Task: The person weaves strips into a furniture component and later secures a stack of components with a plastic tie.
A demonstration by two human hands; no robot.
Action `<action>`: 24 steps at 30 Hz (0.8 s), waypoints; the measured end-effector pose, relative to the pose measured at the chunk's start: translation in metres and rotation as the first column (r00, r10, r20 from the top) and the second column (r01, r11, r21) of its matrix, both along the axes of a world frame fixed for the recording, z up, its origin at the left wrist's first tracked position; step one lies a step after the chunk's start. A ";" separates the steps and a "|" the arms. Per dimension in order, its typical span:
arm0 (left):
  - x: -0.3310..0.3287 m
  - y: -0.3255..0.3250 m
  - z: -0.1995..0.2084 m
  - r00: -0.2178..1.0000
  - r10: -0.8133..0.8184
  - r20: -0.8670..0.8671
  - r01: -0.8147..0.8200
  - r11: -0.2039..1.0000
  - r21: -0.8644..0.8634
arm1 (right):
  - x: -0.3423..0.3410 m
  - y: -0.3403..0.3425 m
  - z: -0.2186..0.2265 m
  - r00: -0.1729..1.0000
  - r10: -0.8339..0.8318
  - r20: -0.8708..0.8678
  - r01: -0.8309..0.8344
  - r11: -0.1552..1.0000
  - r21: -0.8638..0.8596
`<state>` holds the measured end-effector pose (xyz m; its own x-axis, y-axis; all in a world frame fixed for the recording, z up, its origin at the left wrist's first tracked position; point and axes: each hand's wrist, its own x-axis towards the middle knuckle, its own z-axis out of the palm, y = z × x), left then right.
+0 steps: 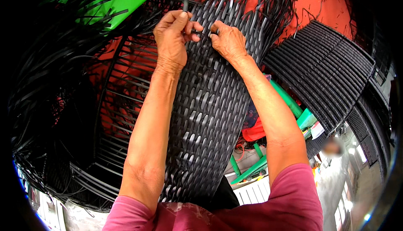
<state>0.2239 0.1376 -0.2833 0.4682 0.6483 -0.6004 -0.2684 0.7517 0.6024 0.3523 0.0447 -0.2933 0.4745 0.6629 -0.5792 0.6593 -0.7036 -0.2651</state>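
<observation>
- Left hand (171, 38) is pinching a black strip (197, 32), grip pressed together.
- Right hand (228, 41) is pinching the same strip above the woven panel (210, 105).

Fingertips of left hand (172, 35) curled out of sight behind a black strip (200, 32); strip's far end lost under right hand (227, 41), whose fingertips also tuck from view. Hard to tell how tightly either hand pinches. Lower part of woven panel (210, 105) covered by both forearms and cut off behind pink sleeves (294, 201). Loose strands (37, 84) at left fading into the dark fisheye rim, ends impossible to follow. Frame (113, 117) partly buried under them. Green bench (289, 103) mostly hidden behind right forearm. Stacked panels (323, 71) cropped by the right rim. Blurred figure (331, 147) at lower right, no detail readable
</observation>
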 end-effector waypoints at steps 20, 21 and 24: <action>0.029 -0.017 -0.044 0.364 -0.668 -0.649 0.756 0.619 -0.213 | 0.037 0.018 -0.030 0.896 -0.265 -0.356 0.166 0.944 -0.285; 0.031 -0.016 -0.041 0.295 -0.690 -0.661 0.777 0.575 -0.254 | 0.038 0.022 -0.016 0.740 -0.484 -0.467 0.343 0.869 -0.358; 0.041 -0.013 -0.031 0.165 -0.692 -0.703 0.809 0.503 -0.305 | 0.048 0.020 -0.014 0.607 -0.635 -0.479 0.449 0.771 -0.452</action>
<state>0.2645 0.1243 -0.3139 0.2627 0.3133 -0.9126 0.9038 0.2512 0.3464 0.4005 0.0646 -0.3070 0.2059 0.1754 -0.9627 -0.0900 -0.9762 -0.1971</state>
